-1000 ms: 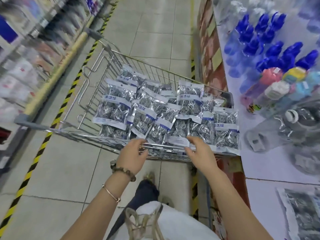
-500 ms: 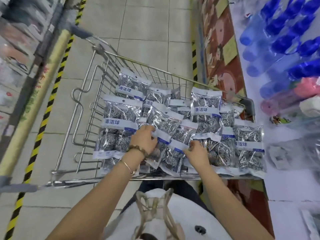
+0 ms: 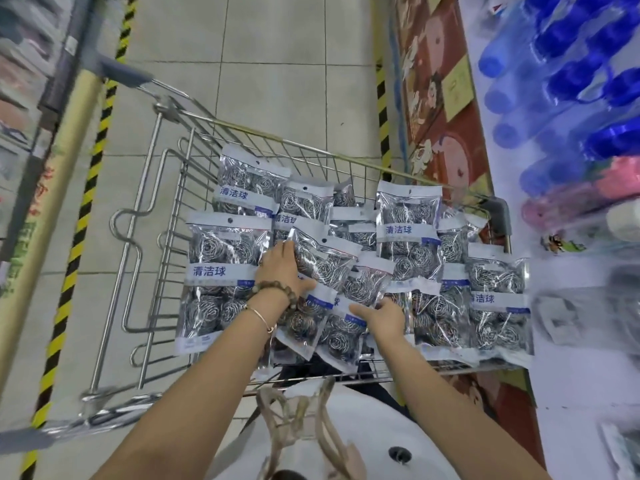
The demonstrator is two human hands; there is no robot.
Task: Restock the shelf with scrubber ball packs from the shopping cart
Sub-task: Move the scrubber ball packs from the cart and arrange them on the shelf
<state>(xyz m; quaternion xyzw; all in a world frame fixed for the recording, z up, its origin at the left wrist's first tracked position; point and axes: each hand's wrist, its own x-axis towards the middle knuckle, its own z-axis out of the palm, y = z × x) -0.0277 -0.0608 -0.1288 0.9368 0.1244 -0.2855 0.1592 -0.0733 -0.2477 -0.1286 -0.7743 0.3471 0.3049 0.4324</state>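
A wire shopping cart [image 3: 156, 209] stands in the aisle in front of me, filled with several clear scrubber ball packs with white and blue labels. My left hand [image 3: 281, 268] reaches into the middle of the pile and grips the left edge of one tilted scrubber ball pack [image 3: 327, 259], with the thumb lying across its lower part. My right hand [image 3: 386, 318] holds a neighbouring pack [image 3: 337, 336], thumb pressed on its label and fingers tucked under the packs above. The white shelf [image 3: 575, 382] runs along my right.
Blue-capped bottles [image 3: 581, 74] and pink ones [image 3: 620, 181] fill the right shelf, blurred. A red patterned panel [image 3: 440, 140] lines its base. Another shelf unit [image 3: 31, 109] borders the left, past yellow-black floor tape [image 3: 86, 188]. Tiled floor lies beyond the cart.
Both hands went from the cart's near rim into the pile and took hold of packs in the middle. My view has moved closer over the cart.
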